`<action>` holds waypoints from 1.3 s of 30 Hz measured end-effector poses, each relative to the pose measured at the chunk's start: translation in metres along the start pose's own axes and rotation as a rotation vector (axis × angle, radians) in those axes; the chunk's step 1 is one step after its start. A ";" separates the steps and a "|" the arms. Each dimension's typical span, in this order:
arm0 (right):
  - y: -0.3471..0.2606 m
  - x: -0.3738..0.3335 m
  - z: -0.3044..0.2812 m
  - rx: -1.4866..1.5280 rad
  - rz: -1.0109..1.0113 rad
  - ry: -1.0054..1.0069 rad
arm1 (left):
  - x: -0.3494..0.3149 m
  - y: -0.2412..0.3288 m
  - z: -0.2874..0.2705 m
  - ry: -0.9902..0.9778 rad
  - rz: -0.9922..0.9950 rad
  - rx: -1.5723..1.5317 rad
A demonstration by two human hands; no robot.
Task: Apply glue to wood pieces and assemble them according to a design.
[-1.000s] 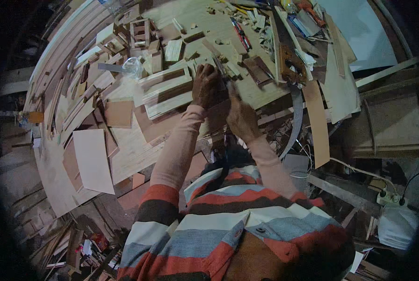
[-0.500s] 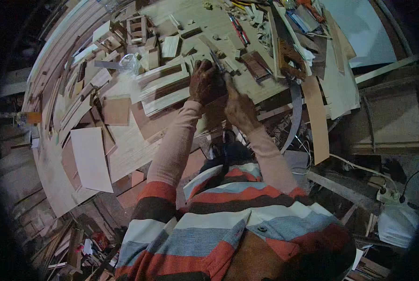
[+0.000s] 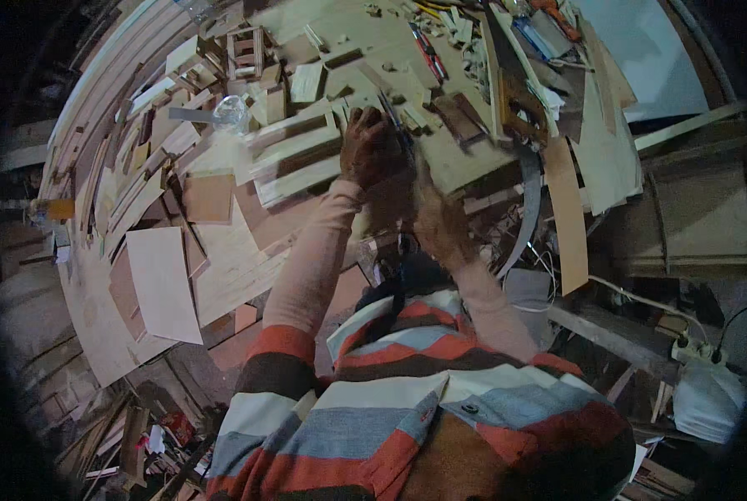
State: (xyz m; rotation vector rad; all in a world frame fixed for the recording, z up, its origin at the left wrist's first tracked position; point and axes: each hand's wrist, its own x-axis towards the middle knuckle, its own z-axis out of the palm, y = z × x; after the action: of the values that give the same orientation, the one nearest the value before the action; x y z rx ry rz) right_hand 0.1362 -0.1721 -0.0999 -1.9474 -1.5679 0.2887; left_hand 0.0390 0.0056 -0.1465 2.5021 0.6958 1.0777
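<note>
My left hand (image 3: 367, 152) is closed, knuckles up, and presses down beside the near end of a pale wooden frame (image 3: 294, 159). Whatever lies under its fingers is hidden. My right hand (image 3: 442, 227) is closer to my body, blurred by motion, with its index finger pointing forward and the other fingers curled. What it grips is too smeared to name. A thin dark strip (image 3: 392, 113), like a blade or straightedge, runs along the right side of my left hand. Right of it lies a dark brown wooden block (image 3: 458, 117).
A handsaw (image 3: 519, 113) with a wooden handle lies at the right edge of the workbench, its blade hanging over. Red pliers-like handles (image 3: 427, 52) lie farther back. Loose wood strips, small blocks and a pale panel (image 3: 163, 284) cover the left side.
My right hand has drawn back toward my body and slightly right. My left hand has stayed nearly in place. The dark brown block looks slightly shifted, and a thin tool across it no longer shows.
</note>
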 end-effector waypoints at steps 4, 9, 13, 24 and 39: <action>0.002 0.001 0.001 -0.003 0.042 -0.053 | 0.004 -0.009 0.007 0.047 0.020 0.041; -0.006 -0.009 -0.012 -0.014 0.105 -0.113 | 0.001 0.007 -0.003 0.026 -0.017 -0.041; -0.010 -0.003 -0.018 -0.064 0.033 -0.096 | 0.009 0.013 -0.012 0.016 0.005 -0.031; -0.011 0.003 -0.026 -0.047 0.043 -0.116 | 0.013 0.006 -0.010 0.077 0.040 -0.046; -0.006 -0.008 -0.010 -0.088 -0.016 0.012 | 0.009 0.002 -0.005 0.024 0.002 -0.025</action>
State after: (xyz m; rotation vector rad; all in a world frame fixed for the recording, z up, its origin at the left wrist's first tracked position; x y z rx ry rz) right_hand 0.1348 -0.1821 -0.0900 -1.9984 -1.6122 0.2046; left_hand 0.0414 0.0090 -0.1371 2.4732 0.6830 1.1116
